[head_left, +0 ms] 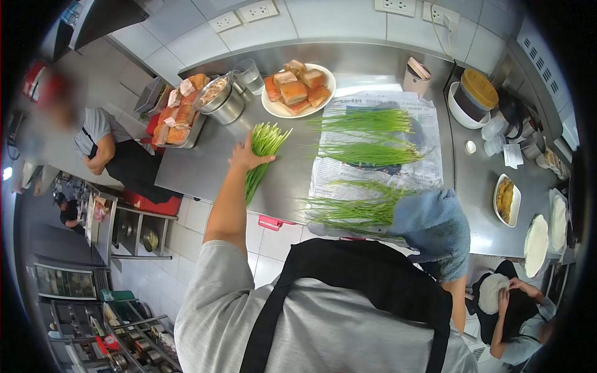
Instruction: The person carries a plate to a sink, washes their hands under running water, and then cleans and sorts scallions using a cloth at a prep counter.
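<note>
My left hand [247, 155] lies with fingers spread on a bunch of green garlic chives [264, 149], its thumb stretched across the stalks. The bunch rests directly on the steel counter [205, 168]. A blue-grey towel [429, 224] covers my right hand and part of the forearm, so those fingers are hidden. Under the towel's left edge is a loose pile of chives [357, 205] at the near side of the newspaper [429, 127]. Two more rows of chives, a far one [367, 121] and a middle one [373, 153], are laid out beyond it on the same sheets.
Along the back stand a plate of pork chunks [300, 93], a glass [249, 76], a metal pot [225, 109] and a meat tray [185, 112]. Bowls [469, 102] and a dish [506, 200] sit at right. One person [112, 143] stands left; another [519, 311] handles dough at right.
</note>
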Tool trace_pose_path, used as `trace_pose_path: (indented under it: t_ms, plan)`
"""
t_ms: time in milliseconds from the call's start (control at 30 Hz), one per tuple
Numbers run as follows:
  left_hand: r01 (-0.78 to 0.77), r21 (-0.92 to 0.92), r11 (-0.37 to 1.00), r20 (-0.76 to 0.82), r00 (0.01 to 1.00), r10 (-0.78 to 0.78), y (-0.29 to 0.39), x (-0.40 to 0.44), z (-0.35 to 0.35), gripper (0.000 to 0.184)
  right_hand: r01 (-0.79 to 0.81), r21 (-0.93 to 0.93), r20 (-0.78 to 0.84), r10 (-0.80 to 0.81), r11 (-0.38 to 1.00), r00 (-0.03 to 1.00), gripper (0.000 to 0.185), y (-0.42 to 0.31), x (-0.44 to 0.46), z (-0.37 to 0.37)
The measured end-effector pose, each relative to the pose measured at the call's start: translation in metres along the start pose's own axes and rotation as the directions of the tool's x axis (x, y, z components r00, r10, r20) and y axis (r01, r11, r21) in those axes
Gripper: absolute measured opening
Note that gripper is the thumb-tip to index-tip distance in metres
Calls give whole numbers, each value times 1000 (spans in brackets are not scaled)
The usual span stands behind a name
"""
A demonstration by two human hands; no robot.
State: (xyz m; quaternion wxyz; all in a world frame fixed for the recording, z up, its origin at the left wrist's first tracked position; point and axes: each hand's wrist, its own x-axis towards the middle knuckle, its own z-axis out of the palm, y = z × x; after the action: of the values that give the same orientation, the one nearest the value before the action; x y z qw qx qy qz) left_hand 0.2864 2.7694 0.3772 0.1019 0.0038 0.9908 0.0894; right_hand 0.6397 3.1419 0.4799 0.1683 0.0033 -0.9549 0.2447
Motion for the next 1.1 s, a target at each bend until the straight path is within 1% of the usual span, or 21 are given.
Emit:
trace_pose_path:
  t_ms: [33,100,133,200,233,333,367,433,500,533,567,600,667,767,867,967,1067,1100]
  plan:
    - [23,60,998,77,997,-28,3,-14,-2,110,8,-39,23,-8,999,1000,38,6,-4,4]
    - [37,39,999,-9,999,-36,-11,-11,19,110,20,-209,26,-15,978,1000,43,12,-11,3]
    - [36,29,999,-50,998,-34,-14,-6,25,110,24,-333,13,-21,943,1000,45,10,-14,1]
    - [26,-11,1000,-51,998,-27,-13,-7,26,109,-25,-377,-9,24,926,1000,47,6,-17,1]
    - [34,-32,999,-52,998,-36,-11,-8,26,108,-71,-300,-13,71,951,997,46,5,-16,2]
    - [11,115,993,-236,972,17,24,-33,12,103,-112,-158,-37,108,981,993,44,0,-19,-1]
    - [-83,63,995,-311,945,98,35,-39,9,97,-165,11,-68,165,986,984,44,-8,-16,-4]
    - [-309,-20,951,-461,847,265,72,-42,10,85,-220,82,-27,223,972,974,47,-14,-14,-14]
    - [-605,-134,785,-475,734,485,114,-35,36,62,-220,-107,109,231,970,967,52,-8,-11,-26]
    - [-714,-186,674,-491,662,566,129,-35,51,50,-217,-132,145,236,967,961,52,-4,-11,-27]
    - [-780,-184,598,-437,610,661,156,-57,51,35,-214,-145,168,237,966,957,52,0,-14,-26]
    - [-833,-189,520,-383,550,742,185,-81,51,19,-201,-123,138,218,972,966,52,5,-16,-24]
    - [-882,-218,417,-330,469,819,221,-97,74,14,-171,-52,57,174,984,983,51,17,-22,-19]
    - [-873,-235,427,-385,487,784,256,-100,96,13,-157,28,-2,158,987,988,51,35,-32,-16]
    - [-869,-179,461,-457,489,743,276,-90,107,11,-151,83,-27,154,985,988,51,50,-39,-14]
    - [-814,-227,535,-290,581,761,292,-84,107,10,-150,134,-49,158,980,986,51,64,-47,-14]
    - [-783,-176,597,-91,617,782,299,-79,106,5,-150,181,-64,164,972,984,50,77,-53,-14]
    - [-797,-136,589,-135,604,785,299,-78,107,4,-151,198,-64,167,969,984,50,81,-55,-13]
